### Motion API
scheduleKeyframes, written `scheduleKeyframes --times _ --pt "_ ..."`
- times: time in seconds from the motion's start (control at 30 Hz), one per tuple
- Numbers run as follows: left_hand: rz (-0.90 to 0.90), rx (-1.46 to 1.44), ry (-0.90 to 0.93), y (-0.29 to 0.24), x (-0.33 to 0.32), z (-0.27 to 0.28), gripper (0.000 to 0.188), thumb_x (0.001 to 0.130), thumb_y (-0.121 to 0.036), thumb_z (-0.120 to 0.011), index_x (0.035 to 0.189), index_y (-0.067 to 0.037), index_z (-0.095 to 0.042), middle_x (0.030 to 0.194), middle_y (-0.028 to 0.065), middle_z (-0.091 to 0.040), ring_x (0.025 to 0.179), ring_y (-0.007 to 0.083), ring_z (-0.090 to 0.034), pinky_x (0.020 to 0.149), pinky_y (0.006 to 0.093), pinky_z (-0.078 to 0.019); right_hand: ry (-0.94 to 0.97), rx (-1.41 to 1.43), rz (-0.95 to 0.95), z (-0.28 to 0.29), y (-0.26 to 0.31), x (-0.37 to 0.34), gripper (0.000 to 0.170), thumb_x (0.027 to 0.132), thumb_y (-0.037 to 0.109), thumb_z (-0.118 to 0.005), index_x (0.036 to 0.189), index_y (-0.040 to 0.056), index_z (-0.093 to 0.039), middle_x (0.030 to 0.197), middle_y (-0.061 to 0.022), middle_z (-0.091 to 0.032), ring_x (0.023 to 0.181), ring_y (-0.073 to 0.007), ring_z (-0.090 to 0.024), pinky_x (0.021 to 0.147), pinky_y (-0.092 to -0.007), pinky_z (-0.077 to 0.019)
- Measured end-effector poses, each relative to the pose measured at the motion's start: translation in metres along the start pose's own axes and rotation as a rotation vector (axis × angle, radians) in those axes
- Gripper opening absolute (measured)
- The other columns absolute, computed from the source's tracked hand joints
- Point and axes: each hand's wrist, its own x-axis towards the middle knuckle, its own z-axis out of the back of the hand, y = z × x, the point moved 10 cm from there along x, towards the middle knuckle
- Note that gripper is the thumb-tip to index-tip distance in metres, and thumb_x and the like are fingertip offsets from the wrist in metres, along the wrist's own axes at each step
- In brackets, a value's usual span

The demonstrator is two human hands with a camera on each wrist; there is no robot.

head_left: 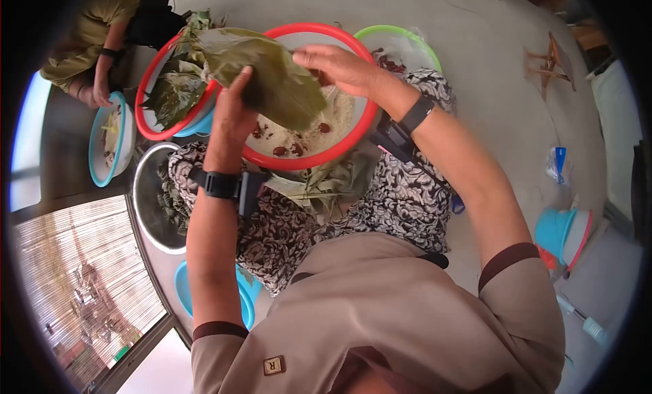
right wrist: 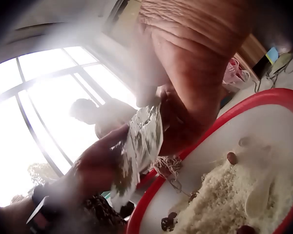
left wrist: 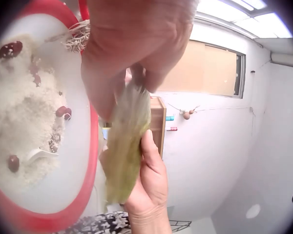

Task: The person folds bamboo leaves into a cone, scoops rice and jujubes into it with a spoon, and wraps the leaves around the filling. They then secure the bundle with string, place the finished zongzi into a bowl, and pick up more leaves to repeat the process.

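Both hands hold broad green wrapping leaves [head_left: 272, 75], overlapped into a flat sheet above a red-rimmed basin [head_left: 309, 164]. My left hand [head_left: 234, 119] grips their near left side, thumb over the top surface. At the upper right edge, my right hand [head_left: 336, 69] pinches them; the left wrist view shows its thumb [left wrist: 149, 146] along the leaf edge. Under the leaves the basin holds white rice [right wrist: 215, 195] with dark red dates [head_left: 324, 128]. A white spoon [right wrist: 258, 199] lies in the rice.
More leaves [head_left: 173, 95] fill another red-rimmed basin at the left, and some [head_left: 326, 187] lie across the lap. A green-rimmed basin [head_left: 421, 44] stands behind. At far left a metal basin [head_left: 139, 210] holds dark wrapped bundles, and another person's hand [head_left: 100, 94] reaches a blue-rimmed bowl [head_left: 95, 159].
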Motion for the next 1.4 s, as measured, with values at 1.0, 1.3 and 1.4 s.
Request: scheduleKeyframes --times 1.0,1.3,1.4 --pt "-0.396 -0.443 -0.292 -0.089 -0.012 0.096 0.037 0.099 -0.025 -0.040 0.125 -0.003 -0.053 0.127 0.0119 -0.059 0.118 0.0299 -0.054 0.107 0.0490 -0.0374 0.029 -1.091 0.939 -0.238 0.071 -0.090 0.067 0.063 0.025 -0.083 0.121 0.0095 -0.054 0.114 -0.0073 -0.056 0.104 -0.0275 -0.057 0.088 -0.0417 -0.0463" --pt "-0.397 -0.181 -0.450 -0.078 -0.025 0.096 0.038 0.098 -0.024 -0.045 0.126 0.000 -0.052 0.125 0.0133 -0.059 0.111 0.0301 -0.058 0.098 0.0434 -0.0455 0.021 -1.076 0.688 -0.240 0.055 -0.060 0.040 0.070 0.009 -0.069 0.105 0.0057 -0.051 0.092 -0.0117 -0.054 0.087 -0.0306 -0.058 0.074 -0.0421 -0.0473" --pt "-0.326 -0.196 -0.429 -0.074 -0.025 0.091 0.039 0.098 -0.024 -0.045 0.126 0.001 -0.052 0.125 0.0139 -0.059 0.110 0.0301 -0.059 0.096 0.0421 -0.0468 -0.010 -1.095 0.697 -0.244 0.058 -0.060 0.034 0.071 0.004 -0.066 0.101 0.0073 -0.051 0.090 -0.0107 -0.055 0.082 -0.0310 -0.058 0.070 -0.0416 -0.0474"
